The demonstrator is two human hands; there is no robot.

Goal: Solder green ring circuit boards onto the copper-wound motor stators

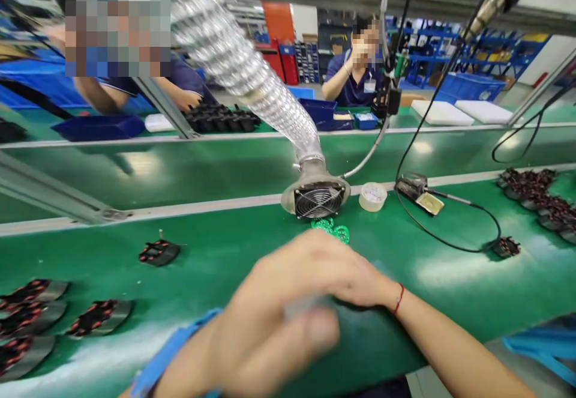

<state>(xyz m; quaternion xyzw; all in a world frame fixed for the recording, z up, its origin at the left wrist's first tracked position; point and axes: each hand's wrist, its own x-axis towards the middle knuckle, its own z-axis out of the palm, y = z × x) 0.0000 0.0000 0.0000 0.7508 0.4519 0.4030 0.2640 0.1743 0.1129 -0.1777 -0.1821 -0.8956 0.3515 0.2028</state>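
My left hand (265, 314), with a blue band on its wrist, is raised close to the camera and blurred. Its thumb sticks out toward the right, and the other fingers merge with my right hand in the picture. Behind it, my right hand (355, 275) reaches in over the bench, a red string round the wrist. Its fingers are hidden, so what either hand holds does not show. Just beyond the hands lie small green ring-shaped boards (342, 234), below a round fume extractor fan (318, 199).
Motor stators with copper windings (101, 317) lie at left; one stator (159, 253) stands apart. More stators (540, 200) fill the right. A tape roll (372, 197) and soldering iron stand (420, 197) are behind. A silver duct (252, 62) and black cable (427, 113) hang down. Two people sit opposite.
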